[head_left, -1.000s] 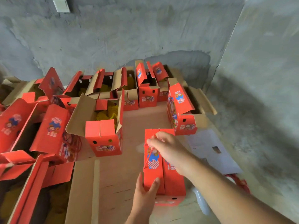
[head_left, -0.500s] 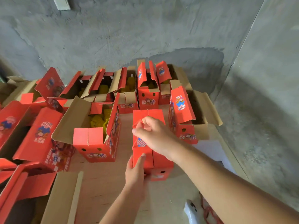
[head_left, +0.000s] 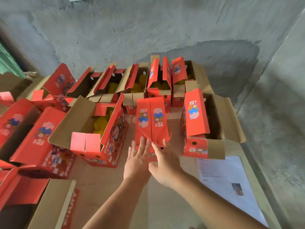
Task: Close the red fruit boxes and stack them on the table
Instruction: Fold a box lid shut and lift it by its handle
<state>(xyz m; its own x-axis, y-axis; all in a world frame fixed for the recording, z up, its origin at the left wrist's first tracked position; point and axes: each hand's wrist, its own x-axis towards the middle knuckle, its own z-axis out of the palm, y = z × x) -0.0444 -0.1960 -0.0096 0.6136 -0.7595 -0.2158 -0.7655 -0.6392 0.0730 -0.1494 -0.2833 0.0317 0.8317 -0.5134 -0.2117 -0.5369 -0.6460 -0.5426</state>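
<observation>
A closed red fruit box (head_left: 151,119) stands on the brown table (head_left: 105,179), its two top flaps meeting along the middle and a red cord handle lying across its near end. My left hand (head_left: 137,158) and my right hand (head_left: 164,164) are side by side at that near end, fingers straight, fingertips at the box's edge and cord. To its left stands an open box (head_left: 97,136) with yellow netted fruit inside. To its right stands another open box (head_left: 203,126).
Several more open red boxes (head_left: 132,83) line the back of the table against the grey concrete wall. Others crowd the left side (head_left: 36,134). A flat cardboard piece (head_left: 54,205) lies at the near left. A printed white sheet (head_left: 227,182) lies at the near right edge.
The closed box has been slid away from me, toward the back row. My right hand has let go of its top and both hands now lie open at its near end.
</observation>
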